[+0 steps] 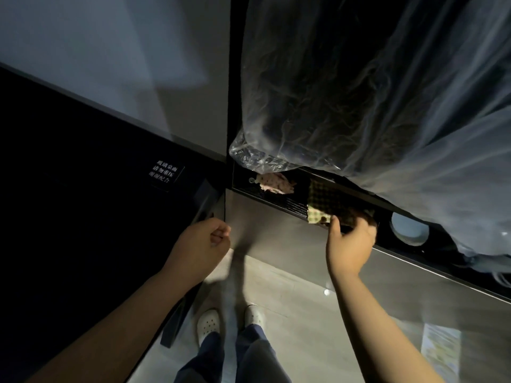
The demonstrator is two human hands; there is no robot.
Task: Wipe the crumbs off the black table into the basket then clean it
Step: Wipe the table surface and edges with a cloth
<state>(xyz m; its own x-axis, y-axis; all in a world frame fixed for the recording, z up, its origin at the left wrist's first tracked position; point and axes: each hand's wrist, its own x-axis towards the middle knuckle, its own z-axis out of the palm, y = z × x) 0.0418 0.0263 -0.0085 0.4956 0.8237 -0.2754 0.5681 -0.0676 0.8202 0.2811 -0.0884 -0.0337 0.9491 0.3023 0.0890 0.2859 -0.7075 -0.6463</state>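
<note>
Black glass fills the 9 o'clock side of the scene: the black table [83, 189], dim and glossy, with a small label [166, 175] of white characters near its corner. Just off that corner, toward 7 o'clock, the person's left hand [204, 244] hangs clenched into a fist, fingers tucked under the thumb and gripping nothing I can make out; it sits just beside the table edge, though whether it touches I cannot tell.

Over at 4 o'clock the right hand [349, 244] reaches into a dark slotted recess [293, 204] and grasps a green-and-yellow checked cloth [326, 203], thumb pressed on the near corner and fingers curled over the far side. A crumpled pink rag [273, 183] lies in the same recess, apart from the cloth, toward the middle. A clear plastic sheet [359, 92] billows down from 1 o'clock and overhangs the recess. Something round and white [409, 230] shows at 3 o'clock, too dim to name. At 6 o'clock, white clogs [208, 324] stand on the grey tiled floor [290, 313].
</note>
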